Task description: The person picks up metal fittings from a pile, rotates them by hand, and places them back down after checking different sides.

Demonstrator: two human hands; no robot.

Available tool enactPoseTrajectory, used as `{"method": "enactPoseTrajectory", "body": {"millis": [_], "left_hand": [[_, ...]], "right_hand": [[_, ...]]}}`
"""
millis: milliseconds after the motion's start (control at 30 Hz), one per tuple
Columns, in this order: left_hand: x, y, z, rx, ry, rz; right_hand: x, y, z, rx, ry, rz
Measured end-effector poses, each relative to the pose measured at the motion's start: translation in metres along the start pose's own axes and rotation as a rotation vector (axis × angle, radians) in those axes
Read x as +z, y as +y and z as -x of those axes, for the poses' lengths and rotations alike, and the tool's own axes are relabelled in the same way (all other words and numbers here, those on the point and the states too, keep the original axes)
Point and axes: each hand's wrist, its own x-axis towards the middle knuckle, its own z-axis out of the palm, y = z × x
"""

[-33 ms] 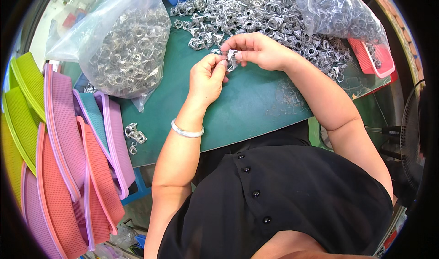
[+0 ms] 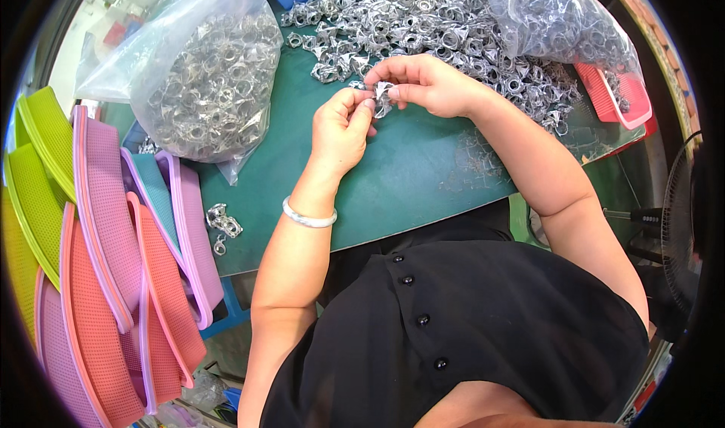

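Note:
Between my two hands, over the near edge of a heap, is a small silver-coloured metal ring point(image 2: 383, 100) with an ornate top. My left hand point(image 2: 341, 129) pinches it from the left with thumb and fingers closed. My right hand point(image 2: 436, 88) grips its other side between thumb and forefinger. Beyond the hands spreads a large heap of similar metal rings point(image 2: 423, 21) on the green tabletop point(image 2: 411, 163). Another silver piece shows just behind my left fingertips; whether a finger touches it, I cannot tell.
A clear plastic bag point(image 2: 215, 80) full of rings stands at the left; another bag point(image 2: 559, 20) lies over a pink basket point(image 2: 634, 112) at the right. Stacked coloured baskets point(image 2: 102, 201) crowd the left. A few loose rings point(image 2: 223, 220) lie near them. A fan point(image 2: 677, 224) is far right.

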Motion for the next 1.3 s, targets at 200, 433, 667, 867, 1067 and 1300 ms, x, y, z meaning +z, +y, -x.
{"method": "enactPoseTrajectory", "body": {"millis": [200,433,667,867,1067,1300], "left_hand": [[0.000,-0.004,0.000,0.152,0.043,-0.026],[0.000,-0.007,0.001,0.510,0.140,-0.345],[0.008,-0.002,0.005,0.506,0.213,-0.338],[0.006,-0.008,0.001,0.414,0.175,-0.251],[0.005,0.002,0.004,0.038,-0.030,0.175],[0.003,0.005,0.002,0.018,-0.058,0.195]], "right_hand": [[0.003,-0.008,0.001,-0.060,0.026,0.019],[0.002,-0.013,0.003,-0.119,0.035,0.146],[0.001,-0.008,0.002,-0.235,0.096,0.236],[0.005,-0.016,0.003,-0.139,0.108,0.228],[0.008,-0.013,0.001,0.005,0.147,0.153],[0.004,-0.010,0.000,0.093,0.174,0.057]]}}
